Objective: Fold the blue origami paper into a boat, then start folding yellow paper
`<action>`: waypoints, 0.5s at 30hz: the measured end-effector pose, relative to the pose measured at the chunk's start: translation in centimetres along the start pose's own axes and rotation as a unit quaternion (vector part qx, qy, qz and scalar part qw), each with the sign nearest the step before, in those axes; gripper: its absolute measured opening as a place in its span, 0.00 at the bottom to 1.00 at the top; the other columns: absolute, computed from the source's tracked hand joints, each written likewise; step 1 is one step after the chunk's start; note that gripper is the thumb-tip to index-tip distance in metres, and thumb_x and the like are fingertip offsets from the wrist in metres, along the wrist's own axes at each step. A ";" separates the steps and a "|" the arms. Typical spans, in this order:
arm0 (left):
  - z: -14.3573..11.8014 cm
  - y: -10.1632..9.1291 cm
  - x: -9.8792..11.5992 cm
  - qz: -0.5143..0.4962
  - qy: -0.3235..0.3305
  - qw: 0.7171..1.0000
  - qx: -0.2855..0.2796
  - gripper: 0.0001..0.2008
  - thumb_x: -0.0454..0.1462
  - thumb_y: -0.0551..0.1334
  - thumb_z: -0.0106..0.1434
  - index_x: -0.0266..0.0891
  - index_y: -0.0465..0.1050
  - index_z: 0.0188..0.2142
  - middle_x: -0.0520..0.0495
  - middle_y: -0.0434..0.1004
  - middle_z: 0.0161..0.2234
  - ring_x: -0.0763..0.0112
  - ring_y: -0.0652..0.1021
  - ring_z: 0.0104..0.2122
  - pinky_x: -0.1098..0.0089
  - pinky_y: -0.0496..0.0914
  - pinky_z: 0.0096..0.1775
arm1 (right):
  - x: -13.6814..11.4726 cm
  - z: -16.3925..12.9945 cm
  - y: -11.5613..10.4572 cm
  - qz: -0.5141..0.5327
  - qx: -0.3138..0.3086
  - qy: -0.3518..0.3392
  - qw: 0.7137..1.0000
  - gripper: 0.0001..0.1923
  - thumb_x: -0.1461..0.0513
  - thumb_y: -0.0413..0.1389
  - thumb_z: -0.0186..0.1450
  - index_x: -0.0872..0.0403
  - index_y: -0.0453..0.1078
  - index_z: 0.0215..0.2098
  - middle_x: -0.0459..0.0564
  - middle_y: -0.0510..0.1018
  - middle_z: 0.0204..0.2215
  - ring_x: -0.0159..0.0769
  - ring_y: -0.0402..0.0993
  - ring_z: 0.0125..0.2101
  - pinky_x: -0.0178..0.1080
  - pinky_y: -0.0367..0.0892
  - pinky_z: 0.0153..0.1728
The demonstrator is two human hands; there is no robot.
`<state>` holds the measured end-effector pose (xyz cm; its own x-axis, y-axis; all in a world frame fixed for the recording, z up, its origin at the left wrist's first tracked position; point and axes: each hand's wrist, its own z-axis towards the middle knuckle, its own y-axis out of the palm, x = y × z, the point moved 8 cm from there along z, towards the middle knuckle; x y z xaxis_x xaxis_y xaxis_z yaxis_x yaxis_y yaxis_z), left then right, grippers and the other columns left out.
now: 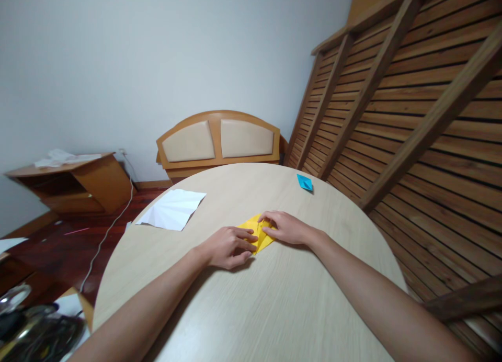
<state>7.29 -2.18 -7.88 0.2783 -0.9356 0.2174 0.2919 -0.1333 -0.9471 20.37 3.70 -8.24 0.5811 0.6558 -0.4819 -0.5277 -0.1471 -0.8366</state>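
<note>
A yellow sheet of folded paper lies on the round table between my two hands, its middle partly covered by fingers. My left hand rests on the paper's left part, fingers stretched out and pressing it against the tabletop. From the right, my right hand has its thumb and curled fingers on a flap of the same paper, gripping it near the centre crease. Farther back to the right sits a small blue folded-paper piece. A creased white sheet lies flat to the left.
The pale round table fills the foreground. Beyond its far edge stands a headboard with cream panels. Slatted wooden boards lean along the right side. At left are a low cabinet and a white cable on the floor.
</note>
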 end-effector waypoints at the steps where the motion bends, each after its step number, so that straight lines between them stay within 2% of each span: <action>1: 0.0 0.0 0.0 -0.003 0.000 1.000 -0.001 0.13 0.37 0.55 0.67 0.40 0.78 0.45 0.42 0.78 0.52 0.61 0.76 0.54 0.61 0.69 0.57 | 0.1 0.0 0.1 0.005 0.003 0.001 1.000 0.15 0.60 0.55 0.67 0.54 0.71 0.51 0.52 0.79 0.41 0.39 0.74 0.38 0.39 0.67 0.40; 6: 0.3 -0.2 0.3 -0.025 -0.001 1.000 0.006 0.12 0.36 0.54 0.67 0.39 0.75 0.44 0.42 0.79 0.49 0.62 0.77 0.52 0.61 0.68 0.58 | 0.5 0.0 0.3 0.013 0.013 -0.002 1.000 0.20 0.60 0.57 0.66 0.54 0.68 0.55 0.55 0.76 0.47 0.41 0.72 0.45 0.44 0.67 0.49; 10: 0.4 -0.2 0.3 -0.027 -0.012 1.000 0.009 0.15 0.37 0.54 0.66 0.38 0.71 0.50 0.41 0.80 0.46 0.60 0.78 0.50 0.60 0.69 0.56 | 0.5 0.0 0.4 -0.009 0.013 -0.014 1.000 0.21 0.59 0.58 0.65 0.55 0.67 0.56 0.56 0.75 0.50 0.43 0.69 0.51 0.47 0.64 0.55; 15: 0.2 0.2 -0.1 0.007 -0.032 0.999 0.004 0.21 0.38 0.55 0.66 0.39 0.67 0.58 0.40 0.75 0.52 0.58 0.78 0.49 0.60 0.72 0.51 | 1.1 0.0 0.8 -0.047 0.003 -0.006 0.999 0.21 0.55 0.56 0.67 0.54 0.67 0.56 0.57 0.73 0.53 0.46 0.66 0.54 0.49 0.62 0.57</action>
<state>7.54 -2.06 -7.98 0.3401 -0.9148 0.2181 0.2937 -0.1170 -0.9487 20.58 4.31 -9.42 0.6204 0.6758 -0.3979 -0.4747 -0.0803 -0.8765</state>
